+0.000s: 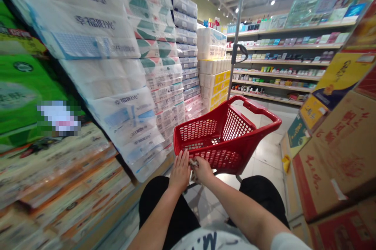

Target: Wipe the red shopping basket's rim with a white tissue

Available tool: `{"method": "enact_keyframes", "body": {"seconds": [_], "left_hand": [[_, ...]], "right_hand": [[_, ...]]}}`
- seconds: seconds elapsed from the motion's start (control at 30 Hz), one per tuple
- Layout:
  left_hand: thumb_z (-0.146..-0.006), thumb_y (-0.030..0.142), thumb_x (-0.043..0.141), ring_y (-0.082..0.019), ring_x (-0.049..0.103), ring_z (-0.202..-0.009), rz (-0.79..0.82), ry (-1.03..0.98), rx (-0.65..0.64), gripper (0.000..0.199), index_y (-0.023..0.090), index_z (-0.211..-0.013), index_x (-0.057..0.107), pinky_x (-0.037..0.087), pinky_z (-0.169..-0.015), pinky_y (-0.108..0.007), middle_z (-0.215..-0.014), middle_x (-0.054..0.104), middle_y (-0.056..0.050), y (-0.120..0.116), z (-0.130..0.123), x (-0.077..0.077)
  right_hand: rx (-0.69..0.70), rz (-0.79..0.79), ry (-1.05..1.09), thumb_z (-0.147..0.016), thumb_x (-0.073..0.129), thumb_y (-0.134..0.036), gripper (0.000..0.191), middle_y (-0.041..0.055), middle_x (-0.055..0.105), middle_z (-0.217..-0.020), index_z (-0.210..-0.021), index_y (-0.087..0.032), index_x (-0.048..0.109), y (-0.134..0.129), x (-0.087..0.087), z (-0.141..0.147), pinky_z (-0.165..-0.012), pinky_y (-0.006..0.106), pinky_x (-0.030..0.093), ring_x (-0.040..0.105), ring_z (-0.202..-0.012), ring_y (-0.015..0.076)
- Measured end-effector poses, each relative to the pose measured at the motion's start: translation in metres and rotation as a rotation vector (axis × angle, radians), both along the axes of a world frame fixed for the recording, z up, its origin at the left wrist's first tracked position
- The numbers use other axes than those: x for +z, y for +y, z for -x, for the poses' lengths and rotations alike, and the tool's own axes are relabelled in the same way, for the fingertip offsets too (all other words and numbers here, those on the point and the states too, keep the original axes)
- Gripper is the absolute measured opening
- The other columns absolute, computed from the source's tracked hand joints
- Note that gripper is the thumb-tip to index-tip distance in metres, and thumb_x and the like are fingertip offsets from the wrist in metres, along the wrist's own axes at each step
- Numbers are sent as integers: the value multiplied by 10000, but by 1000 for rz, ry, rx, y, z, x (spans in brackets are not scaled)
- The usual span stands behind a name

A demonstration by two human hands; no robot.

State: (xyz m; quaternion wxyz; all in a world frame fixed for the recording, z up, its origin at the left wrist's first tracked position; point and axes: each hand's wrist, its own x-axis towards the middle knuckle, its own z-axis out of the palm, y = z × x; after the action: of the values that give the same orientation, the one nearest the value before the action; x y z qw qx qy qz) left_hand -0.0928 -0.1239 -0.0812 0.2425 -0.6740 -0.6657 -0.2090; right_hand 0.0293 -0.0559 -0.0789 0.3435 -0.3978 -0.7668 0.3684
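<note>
Between paper packs [96,23] and cartons [346,144]: red shopping cart [255,140], on tiled floor [267,154].
Cart risk: could swing into the packs if pushed unevenly at its near end.
Left hand [179,171]: fingers extended at the near rim, nothing grasped.
Right hand [203,169]: curled round a small patterned item [194,162], its nature unclear.
Forearms: reaching forward, converging.

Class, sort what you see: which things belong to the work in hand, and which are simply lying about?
In hand:
- red cart, left hand at its rim
- apparent cloth, in the right hand

Lying about:
- paper packs
- cardboard boxes
- stocked shelves
</note>
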Motion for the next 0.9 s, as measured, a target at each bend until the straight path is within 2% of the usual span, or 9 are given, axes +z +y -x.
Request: {"method": "enact_keyframes", "body": {"seconds": [0.1, 0.27, 0.4, 0.47, 0.53, 0.67, 0.77, 0.83, 0.9], "left_hand": [[-924, 280, 385, -240, 238, -1415, 6, 5, 13, 593, 133, -1473, 217, 297, -1129, -418, -1502, 340, -90, 2, 1, -1], [-926, 317, 395, -249, 228, -1418, 24, 4, 25, 583, 132, -1461, 258, 297, -1128, -418, -1504, 334, -97, 4, 0, -1], [-930, 324, 390, -259, 222, -1419, 7, 0, 33, 574, 126, -1455, 271, 314, -1116, -432, -1493, 355, -113, 5, -2, -2], [-933, 327, 387, -269, 233, -1415, -4, -3, 41, 566, 117, -1448, 285, 318, -1113, -444, -1487, 364, -124, 6, -5, -2], [-934, 342, 388, -282, 255, -1405, -14, -13, 52, 561, 102, -1435, 311, 317, -1113, -456, -1476, 378, -141, 7, -8, -1], [-938, 369, 380, -286, 308, -1380, -39, -63, 56, 545, 111, -1417, 346, 324, -1108, -476, -1431, 433, -157, 11, -11, 2], [-944, 333, 357, -281, 343, -1360, -47, -78, 40, 510, 125, -1409, 354, 354, -1088, -480, -1401, 465, -152, 13, -10, 3], [-939, 282, 350, -280, 346, -1358, -45, -69, 30, 500, 130, -1416, 337, 364, -1082, -482, -1404, 461, -145, 12, -9, 4], [-915, 204, 356, -278, 322, -1373, -38, -57, 23, 532, 140, -1439, 291, 360, -1087, -484, -1429, 434, -140, 9, -9, 4]], "right_hand": [[77, 48, -16, -701, 513, -50, 222, 4, 673, -774, -799, -188, 656, 1, -2, 1, -679, 217, 464, 618, -729, 144], [-16, 71, 20, -706, 515, -56, 286, 9, 690, -855, -902, -191, 674, 12, -12, -8, -720, 224, 477, 639, -776, 145], [-106, -1, 27, -687, 499, -15, 376, 34, 680, -939, -979, -184, 666, 19, -22, -24, -813, 259, 486, 641, -868, 157], [-117, -59, 39, -670, 492, 11, 407, 44, 663, -982, -984, -187, 660, 19, -23, -32, -852, 273, 483, 626, -918, 163], [-65, -152, 37, -672, 494, 19, 394, 45, 649, -987, -959, -196, 657, 16, -20, -36, -858, 276, 485, 614, -928, 165], [91, -518, -3, -796, 490, -52, 316, 69, 626, -1077, -1030, -214, 628, 8, -1, -36, -911, 319, 465, 567, -1017, 186], [186, -734, -171, -871, 509, -144, 234, 72, 630, -1112, -1057, -226, 623, 11, 12, -36, -926, 348, 442, 539, -1033, 203], [210, -763, -323, -852, 561, -166, 197, 64, 639, -1110, -1022, -231, 637, 16, 14, -38, -883, 346, 457, 538, -1004, 215], [192, -722, -432, -823, 590, -144, 207, 54, 647, -1109, -1000, -234, 651, 22, 11, -43, -816, 322, 482, 541, -980, 220]]}}
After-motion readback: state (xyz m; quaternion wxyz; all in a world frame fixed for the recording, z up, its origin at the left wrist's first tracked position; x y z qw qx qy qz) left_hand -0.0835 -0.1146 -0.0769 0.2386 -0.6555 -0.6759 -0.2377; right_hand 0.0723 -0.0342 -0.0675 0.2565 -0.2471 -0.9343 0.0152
